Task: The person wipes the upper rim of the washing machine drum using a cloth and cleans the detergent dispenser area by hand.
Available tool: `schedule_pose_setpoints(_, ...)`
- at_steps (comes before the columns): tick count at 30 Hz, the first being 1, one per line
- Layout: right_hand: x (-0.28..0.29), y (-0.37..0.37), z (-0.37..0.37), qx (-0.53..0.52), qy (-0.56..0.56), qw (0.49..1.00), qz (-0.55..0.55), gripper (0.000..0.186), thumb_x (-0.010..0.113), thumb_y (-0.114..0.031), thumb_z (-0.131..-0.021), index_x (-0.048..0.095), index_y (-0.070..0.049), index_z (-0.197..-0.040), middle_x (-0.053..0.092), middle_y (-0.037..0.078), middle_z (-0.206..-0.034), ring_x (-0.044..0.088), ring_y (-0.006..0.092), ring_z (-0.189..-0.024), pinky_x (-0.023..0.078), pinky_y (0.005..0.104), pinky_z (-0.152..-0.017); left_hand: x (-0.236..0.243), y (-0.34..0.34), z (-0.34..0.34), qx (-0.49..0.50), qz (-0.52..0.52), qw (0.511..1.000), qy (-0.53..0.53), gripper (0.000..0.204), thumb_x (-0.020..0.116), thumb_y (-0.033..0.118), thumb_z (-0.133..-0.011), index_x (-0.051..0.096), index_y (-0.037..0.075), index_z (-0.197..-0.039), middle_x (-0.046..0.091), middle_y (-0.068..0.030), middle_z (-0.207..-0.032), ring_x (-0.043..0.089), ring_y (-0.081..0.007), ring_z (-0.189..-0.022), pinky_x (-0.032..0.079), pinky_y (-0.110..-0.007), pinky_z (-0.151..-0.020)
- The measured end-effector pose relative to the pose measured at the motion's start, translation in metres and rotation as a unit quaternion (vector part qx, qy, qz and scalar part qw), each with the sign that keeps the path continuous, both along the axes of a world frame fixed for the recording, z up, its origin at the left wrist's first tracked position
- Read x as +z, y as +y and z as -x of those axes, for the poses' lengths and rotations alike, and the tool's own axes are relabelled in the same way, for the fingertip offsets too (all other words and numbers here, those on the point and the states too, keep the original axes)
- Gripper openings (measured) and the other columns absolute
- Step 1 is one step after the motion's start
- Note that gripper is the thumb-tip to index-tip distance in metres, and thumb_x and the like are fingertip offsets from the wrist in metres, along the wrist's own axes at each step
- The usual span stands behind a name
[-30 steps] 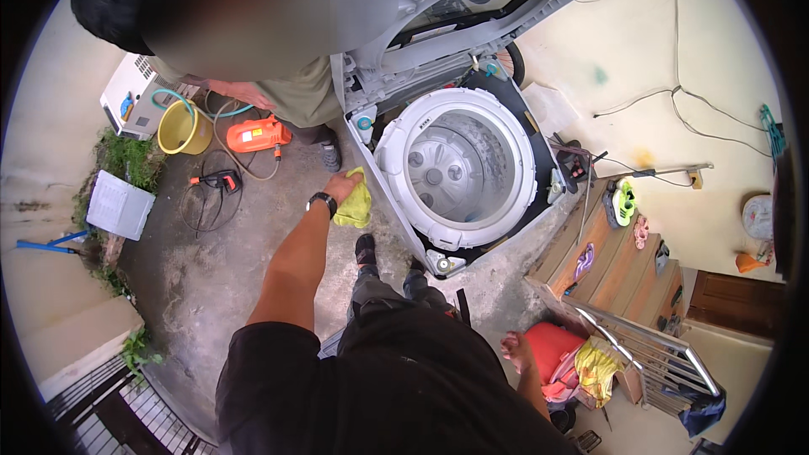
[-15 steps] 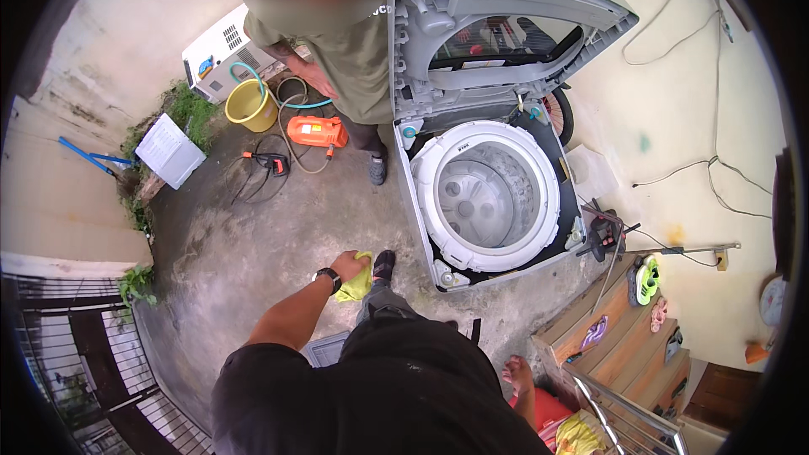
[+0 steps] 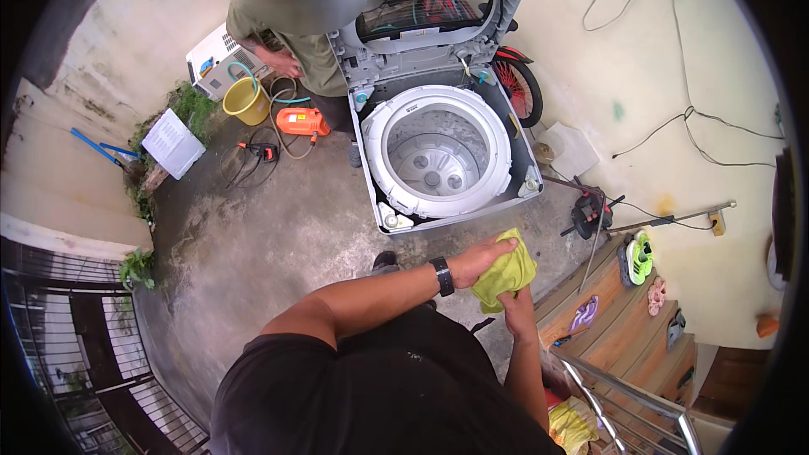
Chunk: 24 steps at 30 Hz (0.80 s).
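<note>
A yellow-green cloth (image 3: 507, 273) is bunched between my two hands, in front of the washing machine. My left hand (image 3: 477, 261), with a dark watch at its wrist, grips the cloth from the left side. From below, my right hand (image 3: 517, 310) closes on its lower edge. Just beyond stands the top-loading washing machine (image 3: 365, 188), its grey top frame (image 3: 514, 0) and lid window raised. Inside, the white ring (image 3: 497, 170) surrounds a metal drum (image 3: 434, 164) that holds no laundry I can see.
A co-worker (image 3: 286, 42) stands left of the raised lid. Behind are an orange pressure washer (image 3: 302, 121), its hose and spray gun (image 3: 268, 152), and a yellow bucket (image 3: 245, 101). Wooden steps (image 3: 573, 329) with shoes and a metal rail (image 3: 624, 382) lie at my right.
My left hand has moved right and up with the cloth, and my right hand has come up from low at the right to hold it too. My view has shifted right.
</note>
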State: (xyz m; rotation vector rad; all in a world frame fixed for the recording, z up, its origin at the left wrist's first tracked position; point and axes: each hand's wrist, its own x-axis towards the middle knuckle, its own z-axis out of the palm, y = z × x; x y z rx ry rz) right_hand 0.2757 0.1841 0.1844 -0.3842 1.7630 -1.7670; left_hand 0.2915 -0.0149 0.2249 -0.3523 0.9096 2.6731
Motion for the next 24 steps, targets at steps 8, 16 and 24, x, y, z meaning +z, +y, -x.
schedule_pose_setpoints(8, -0.011, 0.036, 0.022, -0.097, -0.143, 0.985, 0.000, 0.050, 0.055, -0.029, -0.105, 0.044, -0.001, -0.145, 0.055, 0.011, -0.139, 0.051, 0.0216, -0.130, 0.042, 0.0373, -0.108, -0.058, 0.026, 0.005, -0.097, 0.149, 0.984, -0.006, 0.062, 0.044, 0.051, -0.106, 0.032, 0.011, -0.152, 0.046, -0.0098, -0.146, 0.046, -0.0204, -0.135, 0.040, -0.041, -0.111)
schedule_pose_setpoints(16, -0.018, 0.025, 0.040, -0.033, -0.110, 0.990, -0.087, 0.082, 0.071, -0.028, -0.095, 0.021, -0.005, -0.157, 0.046, 0.015, -0.146, 0.050, 0.0266, -0.130, 0.043, 0.0383, -0.109, -0.097, 0.015, 0.025, -0.212, 0.059, 0.975, -0.037, 0.066, 0.043, 0.054, -0.105, 0.029, 0.014, -0.156, 0.040, -0.0083, -0.153, 0.041, -0.0251, -0.141, 0.039, -0.048, -0.112)
schedule_pose_setpoints(24, -0.034, -0.023, 0.098, 0.000, -0.180, 0.972, -0.152, 0.071, 0.076, -0.021, -0.090, 0.036, -0.003, -0.146, 0.058, 0.015, -0.129, 0.057, 0.0236, -0.119, 0.049, 0.0370, -0.099, -0.136, -0.020, 0.049, -0.194, 0.054, 0.973, -0.111, 0.053, 0.056, 0.048, -0.102, 0.044, 0.020, -0.145, 0.057, -0.0001, -0.132, 0.056, -0.0153, -0.116, 0.047, -0.036, -0.095)
